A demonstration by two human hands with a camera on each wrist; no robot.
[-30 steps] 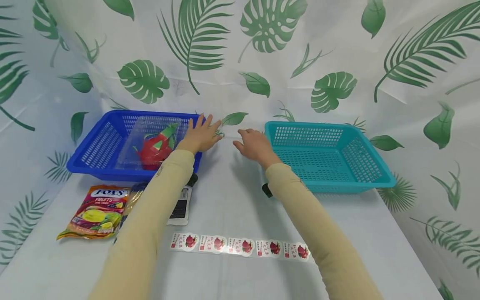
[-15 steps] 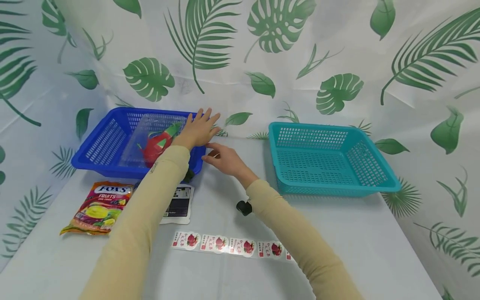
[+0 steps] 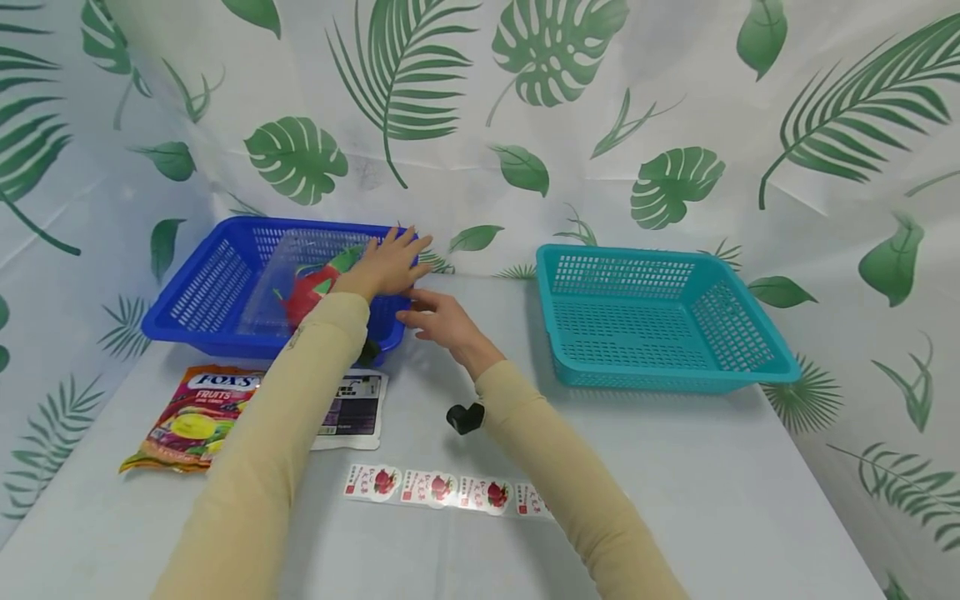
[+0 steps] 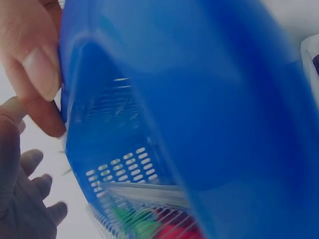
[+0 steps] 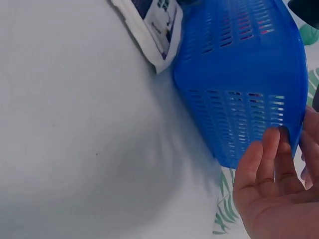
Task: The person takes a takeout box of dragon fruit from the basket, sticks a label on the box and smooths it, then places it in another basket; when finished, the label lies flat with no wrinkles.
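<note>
The blue basket (image 3: pixel 198 342) is set at the left of the surface (image 3: pixel 750 500); a red fruit (image 3: pixel 305 297) is contained in it. Its right end is overhung by the left hand (image 3: pixel 384 268), fingers spread, nothing seen gripped. That same end is touched by the bent fingers of the right hand (image 3: pixel 444 321); whether it is gripped cannot be told. The teal basket (image 3: pixel 667 379) is placed well to the right
</note>
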